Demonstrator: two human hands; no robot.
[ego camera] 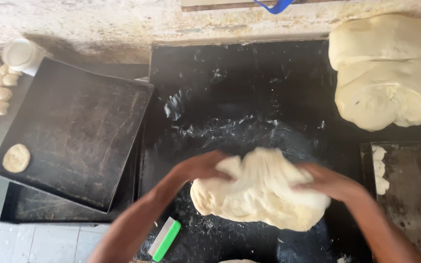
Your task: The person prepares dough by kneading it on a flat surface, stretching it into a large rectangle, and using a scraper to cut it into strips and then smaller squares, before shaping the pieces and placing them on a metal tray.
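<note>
While the dough lump [259,192] sits between both hands on the black worktop [249,92], its long axis runs hand to hand. Left hand [201,165] and right hand [328,181] each clutch an end, equally near. Green-handled scraper [165,239] lies below the left forearm.

A: How is the light?

B: Soft, even daylight, brightest along the pale wall [98,24] at the top. The big dough mass [391,73] at the upper right is nearly washed out.

A: Any shadows?

B: Faint ones only, under the tilted baking tray [74,131] and beside the white cup [20,53].

A: Sharpness?

B: Both hands, left hand [198,165] and right hand [330,182], smear with motion blur, as does the dough [259,192] between them. The black worktop [249,87] shows dull sheen.
</note>
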